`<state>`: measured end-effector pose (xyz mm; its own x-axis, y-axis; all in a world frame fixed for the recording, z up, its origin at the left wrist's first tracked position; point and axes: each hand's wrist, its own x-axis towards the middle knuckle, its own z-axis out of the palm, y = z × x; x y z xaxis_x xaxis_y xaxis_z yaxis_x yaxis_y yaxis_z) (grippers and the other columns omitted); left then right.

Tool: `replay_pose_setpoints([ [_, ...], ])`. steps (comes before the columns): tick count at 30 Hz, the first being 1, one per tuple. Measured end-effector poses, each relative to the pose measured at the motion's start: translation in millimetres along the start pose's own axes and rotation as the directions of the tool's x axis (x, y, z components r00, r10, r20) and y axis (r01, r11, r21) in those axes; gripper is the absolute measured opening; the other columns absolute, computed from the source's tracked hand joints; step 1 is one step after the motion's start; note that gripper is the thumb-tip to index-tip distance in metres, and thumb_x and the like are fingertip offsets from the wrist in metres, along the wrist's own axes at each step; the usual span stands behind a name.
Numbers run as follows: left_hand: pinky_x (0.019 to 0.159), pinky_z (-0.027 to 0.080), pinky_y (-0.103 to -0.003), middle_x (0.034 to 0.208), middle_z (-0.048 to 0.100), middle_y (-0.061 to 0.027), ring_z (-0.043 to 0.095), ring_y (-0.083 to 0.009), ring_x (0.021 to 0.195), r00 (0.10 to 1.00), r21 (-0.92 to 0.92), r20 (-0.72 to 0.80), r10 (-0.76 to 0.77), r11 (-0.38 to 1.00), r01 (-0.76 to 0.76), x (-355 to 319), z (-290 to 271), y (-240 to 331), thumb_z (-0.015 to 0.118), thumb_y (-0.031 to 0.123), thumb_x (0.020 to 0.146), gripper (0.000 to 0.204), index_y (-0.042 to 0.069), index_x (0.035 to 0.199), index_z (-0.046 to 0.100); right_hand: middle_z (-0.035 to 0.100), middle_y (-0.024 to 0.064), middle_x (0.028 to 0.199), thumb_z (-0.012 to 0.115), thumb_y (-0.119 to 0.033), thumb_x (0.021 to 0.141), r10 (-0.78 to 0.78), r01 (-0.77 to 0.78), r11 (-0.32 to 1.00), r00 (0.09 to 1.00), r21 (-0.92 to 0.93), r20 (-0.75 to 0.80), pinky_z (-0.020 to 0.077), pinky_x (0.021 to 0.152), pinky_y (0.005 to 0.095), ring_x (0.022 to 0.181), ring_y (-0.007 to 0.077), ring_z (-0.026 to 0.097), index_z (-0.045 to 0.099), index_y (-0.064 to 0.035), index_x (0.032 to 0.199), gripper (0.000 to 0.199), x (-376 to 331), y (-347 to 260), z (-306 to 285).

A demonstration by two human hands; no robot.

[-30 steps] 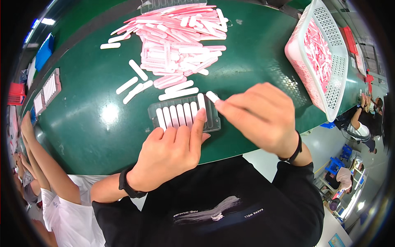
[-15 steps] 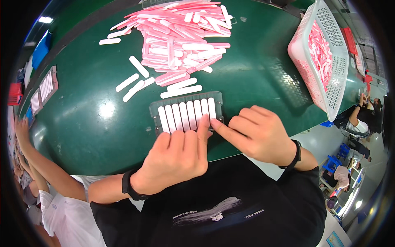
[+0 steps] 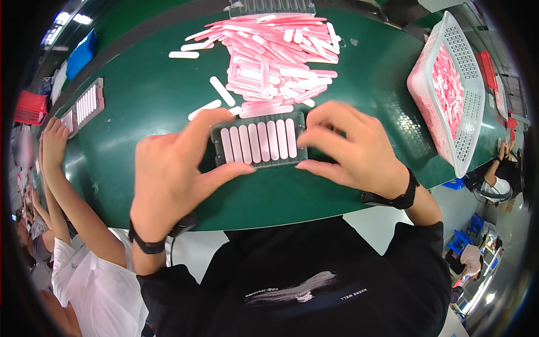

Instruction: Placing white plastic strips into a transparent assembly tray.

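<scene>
A dark translucent slotted tray lies on the green table before me, holding a row of several flat, round-ended pale strips that look like nail files. My left hand spans the tray's left end, thumb along the near edge and index finger at the far left corner. At the right end, the thumb and fingers of my right hand pinch around the tray's side. Just beyond the tray is a heaped pile of loose pink and white strips, with a few stray ones to its left.
A pale plastic basket full of pink strips stands at the right. Another slotted tray sits behind the pile. Far left, a co-worker's hand is near a filled tray. The table's near edge curves before me.
My hands have left the strips at the tray's right end and spread to its two ends. The left hand moved left and outward. The whole view has shifted somewhat.
</scene>
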<state>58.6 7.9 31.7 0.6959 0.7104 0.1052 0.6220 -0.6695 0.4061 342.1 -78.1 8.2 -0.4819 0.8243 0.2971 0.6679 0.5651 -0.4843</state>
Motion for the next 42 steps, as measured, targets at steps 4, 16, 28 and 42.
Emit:
replay_pose_setpoints([
  [4,0.052,0.042,-0.035,0.059,0.049,-0.0002,0.053,-0.0206,0.049,0.986,0.002,0.167,-0.026,1.000,0.026,-19,-12,-25,0.095,0.060,0.057,0.089,0.014,0.128,0.067,0.064,0.0074,0.116,0.092,-0.024,0.070,0.186,-0.186,0.983,0.982,-0.010,0.014,0.0543,0.086,0.0435,0.101,0.0313,0.064,0.061,-0.0104,0.126,0.065,5,-1,0],
  [16,0.054,0.042,-0.034,0.061,0.047,-0.0005,0.050,-0.0207,0.052,0.974,-0.187,0.193,-0.118,0.970,0.154,-67,-20,-49,0.098,0.031,0.065,0.073,0.013,0.127,0.065,0.066,0.0055,0.112,0.091,-0.026,0.065,-0.050,0.049,0.999,0.997,0.011,0.067,0.0512,0.086,0.0400,0.100,0.0272,0.063,0.062,-0.0082,0.117,0.062,45,-24,16],
  [28,0.055,0.020,-0.022,0.066,0.033,0.0134,0.025,0.0003,0.060,0.741,-0.710,-0.245,-0.625,0.636,0.302,-116,-11,-121,0.071,0.005,0.100,0.018,0.001,0.118,0.073,0.066,0.0102,0.087,0.088,-0.032,0.073,0.006,-0.020,0.994,0.992,-0.107,-0.127,0.0517,0.079,0.0468,0.090,0.0324,0.064,0.057,-0.0069,0.118,0.060,228,-7,68],
  [42,0.053,0.023,-0.025,0.064,0.035,0.0103,0.029,-0.0011,0.060,0.755,-0.691,-0.241,-0.610,0.654,0.308,-116,-4,-124,0.074,0.013,0.101,0.014,0.000,0.100,0.077,0.073,0.0132,0.113,0.091,-0.039,0.076,0.084,-0.084,0.987,0.996,-0.139,-0.005,0.0543,0.092,0.0464,0.105,0.0337,0.068,0.058,-0.0086,0.128,0.069,253,-2,99],
])
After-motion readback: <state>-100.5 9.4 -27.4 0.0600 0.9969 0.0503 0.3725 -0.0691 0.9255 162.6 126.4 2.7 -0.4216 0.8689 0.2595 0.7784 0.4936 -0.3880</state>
